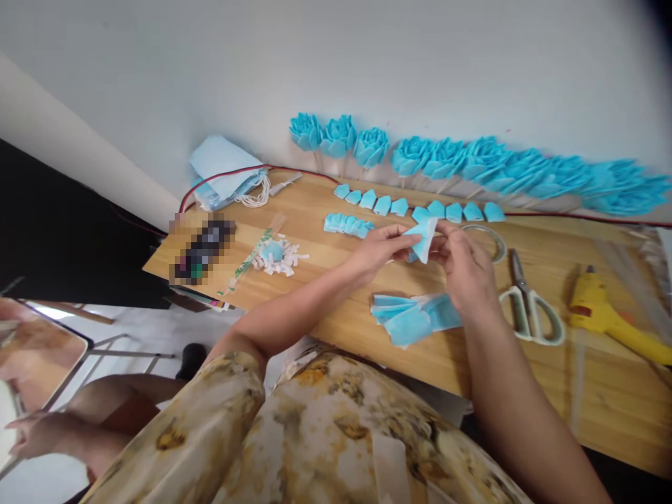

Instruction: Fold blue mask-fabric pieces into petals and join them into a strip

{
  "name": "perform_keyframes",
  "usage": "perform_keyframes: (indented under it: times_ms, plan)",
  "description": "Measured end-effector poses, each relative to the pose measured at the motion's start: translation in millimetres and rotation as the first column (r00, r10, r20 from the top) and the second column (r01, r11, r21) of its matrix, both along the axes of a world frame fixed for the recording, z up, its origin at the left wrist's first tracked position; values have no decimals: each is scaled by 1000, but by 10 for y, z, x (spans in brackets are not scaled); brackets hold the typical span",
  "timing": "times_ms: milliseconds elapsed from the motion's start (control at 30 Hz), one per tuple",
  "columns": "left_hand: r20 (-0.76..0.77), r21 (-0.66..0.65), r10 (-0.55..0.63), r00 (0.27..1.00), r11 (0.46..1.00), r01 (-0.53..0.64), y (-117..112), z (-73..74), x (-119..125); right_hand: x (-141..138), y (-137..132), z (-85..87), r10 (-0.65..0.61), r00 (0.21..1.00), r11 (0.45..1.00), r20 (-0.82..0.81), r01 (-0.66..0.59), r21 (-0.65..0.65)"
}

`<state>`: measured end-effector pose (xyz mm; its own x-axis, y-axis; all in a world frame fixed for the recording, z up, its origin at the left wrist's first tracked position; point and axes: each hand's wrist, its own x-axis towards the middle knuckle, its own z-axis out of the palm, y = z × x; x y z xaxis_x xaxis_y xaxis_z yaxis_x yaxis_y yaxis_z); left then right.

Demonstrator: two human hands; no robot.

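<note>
Between my two hands, above the wooden table, is a small folded piece of light-blue fabric (423, 240), its pale edge facing right. My left hand (382, 248) pinches its left side between thumb and fingers. On its right side, the fingers of my right hand (467, 266) are closed at the piece. Below my hands lies a fanned stack of blue fabric strips (412, 318). A row of pointed blue petals (383, 204) runs along the table behind my hands, with a cluster of folded blue pieces (346, 225) just left of them.
Blue fabric flowers on sticks (372, 147) lean along the wall. Scissors (525, 308), a tape roll (496, 245) and a yellow glue gun (603, 311) lie right. Left are face masks (225, 168), white scraps (278, 264) and a blurred dark object (202, 248). Another person's hand (39, 437) shows lower left.
</note>
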<state>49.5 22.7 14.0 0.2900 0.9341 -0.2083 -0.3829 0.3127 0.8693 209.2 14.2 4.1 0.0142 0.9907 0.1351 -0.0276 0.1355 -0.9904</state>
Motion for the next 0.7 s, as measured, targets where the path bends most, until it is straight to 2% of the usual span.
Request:
perform_keyframes:
  times_ms: [233, 467, 700]
  plan:
    - [-43, 29, 14, 999, 999, -13, 8, -2, 16, 0, 9, -13, 25, 999, 998, -28, -26, -53]
    - [-62, 45, 0, 998, 999, 3, -17, 16, 26, 5, -9, 23, 61, 998, 998, 0, -61, -30]
    - [-68, 49, 19, 998, 999, -15, -41, 67, 25, 7, 4, 8, 26, 1000, 1000, -16, -26, -4]
